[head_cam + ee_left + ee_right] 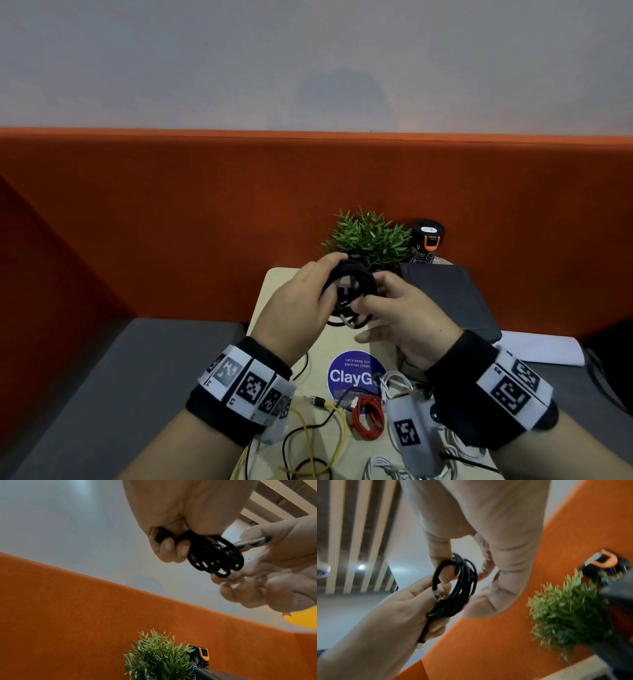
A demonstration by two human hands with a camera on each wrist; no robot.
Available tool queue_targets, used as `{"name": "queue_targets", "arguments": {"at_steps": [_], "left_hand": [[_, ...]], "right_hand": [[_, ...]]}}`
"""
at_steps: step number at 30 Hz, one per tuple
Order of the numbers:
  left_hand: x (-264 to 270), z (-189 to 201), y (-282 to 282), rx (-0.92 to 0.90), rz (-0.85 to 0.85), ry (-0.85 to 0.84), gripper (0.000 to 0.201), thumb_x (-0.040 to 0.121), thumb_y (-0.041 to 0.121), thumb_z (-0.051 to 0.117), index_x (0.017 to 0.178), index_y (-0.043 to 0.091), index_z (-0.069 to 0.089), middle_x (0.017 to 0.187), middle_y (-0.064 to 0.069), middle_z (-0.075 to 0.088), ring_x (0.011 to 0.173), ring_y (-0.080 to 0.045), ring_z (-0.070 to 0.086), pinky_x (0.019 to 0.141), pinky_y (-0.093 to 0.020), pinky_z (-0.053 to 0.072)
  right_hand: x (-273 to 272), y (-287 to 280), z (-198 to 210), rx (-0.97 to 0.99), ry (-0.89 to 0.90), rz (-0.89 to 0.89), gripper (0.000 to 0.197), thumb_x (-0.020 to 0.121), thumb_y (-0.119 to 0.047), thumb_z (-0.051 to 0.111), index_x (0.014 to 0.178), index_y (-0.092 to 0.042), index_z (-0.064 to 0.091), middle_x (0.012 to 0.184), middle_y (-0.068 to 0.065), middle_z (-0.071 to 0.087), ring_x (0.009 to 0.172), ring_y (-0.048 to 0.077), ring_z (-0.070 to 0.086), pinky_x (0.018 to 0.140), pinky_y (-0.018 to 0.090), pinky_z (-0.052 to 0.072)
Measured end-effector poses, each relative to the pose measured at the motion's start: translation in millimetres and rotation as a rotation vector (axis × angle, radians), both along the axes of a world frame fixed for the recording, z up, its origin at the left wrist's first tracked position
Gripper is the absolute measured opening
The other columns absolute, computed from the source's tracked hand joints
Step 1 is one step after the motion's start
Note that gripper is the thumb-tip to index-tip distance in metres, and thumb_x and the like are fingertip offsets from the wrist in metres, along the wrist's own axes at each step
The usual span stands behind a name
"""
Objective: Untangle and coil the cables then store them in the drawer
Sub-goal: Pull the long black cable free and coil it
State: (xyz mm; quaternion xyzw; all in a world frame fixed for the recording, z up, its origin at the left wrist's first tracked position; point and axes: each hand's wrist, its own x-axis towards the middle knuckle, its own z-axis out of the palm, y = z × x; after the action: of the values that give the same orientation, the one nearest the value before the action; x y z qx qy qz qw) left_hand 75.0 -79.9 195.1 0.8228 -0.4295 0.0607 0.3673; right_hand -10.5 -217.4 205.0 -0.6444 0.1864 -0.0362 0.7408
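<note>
1. The left hand (pixel 301 301) is raised above the table (pixel 270 287), its fingers curled tight round one side of the black cable coil (pixel 349 291); in the left wrist view two fingertips (pixel 167 547) press the coil's loops against the palm.
2. The black cable coil hangs in the air between both hands, clear of the table, wound in several loops; a metal-tipped plug end (pixel 248 545) sticks out of it toward the right hand.
3. The right hand (pixel 407 315) meets the coil from the other side; its thumb and fingers are pinched on the loose end of the cable at the loops, as the right wrist view shows, though that view is blurred.
4. Lower on the table, near the wrists, the other cables lie loose: a yellow cable (pixel 337 425) crossing a thin black one (pixel 301 431); a bundled red cable (pixel 368 416) just beside a round blue sticker (pixel 352 370); white cables (pixel 394 380) to the right of it, partly under the right wrist.
5. At the far edge of the table stand a green plant (pixel 368 240) and, right of it, a dark bottle with an orange clasp (pixel 428 240); a dark flat case (pixel 445 294) lies on the right; an orange partition (pixel 171 212) rises behind.
</note>
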Motion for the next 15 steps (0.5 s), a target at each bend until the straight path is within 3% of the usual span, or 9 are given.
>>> {"name": "queue_targets", "arguments": {"at_steps": [2,4,10,15], "left_hand": [[1,-1,1,-0.011,0.034,-0.014,0.042,0.097,0.015,0.047,0.137,0.023,0.043,0.116,-0.001,0.059,0.103,-0.015,0.056,0.081,-0.035,0.047],[2,-1,2,0.010,0.035,-0.032,0.045,0.096,0.014,0.048,0.139,0.024,0.042,0.115,-0.001,0.059,0.100,-0.016,0.057,0.079,-0.037,0.049],[14,-1,8,0.099,0.043,-0.033,0.050,0.093,0.012,0.050,0.139,0.030,0.042,0.108,0.002,0.059,0.094,-0.019,0.058,0.074,-0.040,0.050],[9,7,-1,-0.021,0.057,-0.020,0.049,0.088,0.022,0.041,0.136,0.033,0.046,0.098,0.004,0.059,0.084,-0.014,0.057,0.070,-0.034,0.048]], "right_hand": [[-1,-1,0,-0.033,-0.010,-0.043,0.029,0.083,-0.004,0.069,0.107,-0.003,0.054,0.072,0.013,0.055,0.050,0.019,0.052,0.047,0.030,0.048],[-2,-2,-1,-0.001,-0.027,-0.044,0.029,0.083,0.000,0.067,0.109,0.000,0.054,0.059,0.012,0.053,0.039,0.019,0.046,0.040,0.026,0.041],[-8,-7,3,0.149,-0.050,0.184,0.036,0.082,-0.001,0.064,0.117,-0.012,0.063,0.057,0.011,0.053,0.035,0.013,0.037,0.038,0.020,0.031],[-8,9,-6,-0.071,-0.063,0.160,0.035,0.084,0.001,0.065,0.115,-0.014,0.059,0.061,0.014,0.060,0.037,0.016,0.051,0.039,0.020,0.040]]}}
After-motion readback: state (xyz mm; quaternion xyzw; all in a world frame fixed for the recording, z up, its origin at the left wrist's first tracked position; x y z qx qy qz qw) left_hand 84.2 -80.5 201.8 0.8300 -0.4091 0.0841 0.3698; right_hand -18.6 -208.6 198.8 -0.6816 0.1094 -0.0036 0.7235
